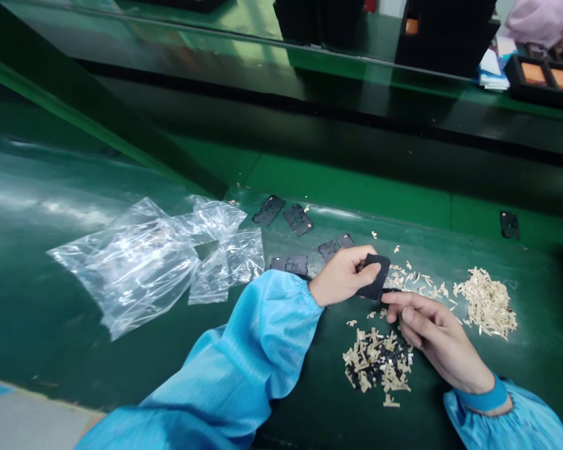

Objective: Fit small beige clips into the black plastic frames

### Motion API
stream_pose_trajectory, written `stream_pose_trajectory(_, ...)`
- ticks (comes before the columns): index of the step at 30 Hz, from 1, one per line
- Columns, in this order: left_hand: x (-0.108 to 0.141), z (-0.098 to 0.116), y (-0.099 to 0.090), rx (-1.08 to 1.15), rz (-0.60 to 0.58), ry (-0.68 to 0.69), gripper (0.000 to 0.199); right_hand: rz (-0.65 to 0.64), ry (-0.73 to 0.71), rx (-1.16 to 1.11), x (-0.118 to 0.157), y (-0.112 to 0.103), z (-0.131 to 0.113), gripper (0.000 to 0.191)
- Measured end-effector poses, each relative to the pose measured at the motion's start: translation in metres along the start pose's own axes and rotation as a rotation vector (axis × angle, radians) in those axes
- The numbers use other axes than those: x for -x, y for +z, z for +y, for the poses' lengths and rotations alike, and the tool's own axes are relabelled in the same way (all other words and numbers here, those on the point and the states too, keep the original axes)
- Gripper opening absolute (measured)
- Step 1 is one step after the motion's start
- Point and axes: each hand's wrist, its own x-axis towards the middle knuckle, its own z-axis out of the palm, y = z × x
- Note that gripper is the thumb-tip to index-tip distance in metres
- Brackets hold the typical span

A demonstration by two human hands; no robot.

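Note:
My left hand (344,273) is closed on a thin black plastic plate (376,284), thumb on its face, held above the green bench. Close by its lower right edge is my right hand (426,328), fingers bent and thumb near the index finger; whether anything small lies between them cannot be made out. Below the hands lies a heap of small beige and black pieces (378,362). A second heap of beige pieces (488,302) sits to the right, with loose ones scattered between. Similar black plates (288,265) lie left of my left hand.
Crumpled clear plastic bags (141,262) cover part of the bench at left. One more black plate (509,225) lies far right. Behind runs a raised green ledge carrying black trays (539,78); a person's pink sleeve (539,22) shows there. A green beam (98,106) slants across the left.

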Motion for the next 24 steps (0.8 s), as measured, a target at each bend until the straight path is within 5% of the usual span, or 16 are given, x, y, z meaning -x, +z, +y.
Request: stream_pose_trajectory(24, 0.012, -0.005, 0.02, 0.202, -0.024, -0.115, 0.049, 0.045, -0.105, -0.25, -0.009, 0.005, 0.008, 0.03)
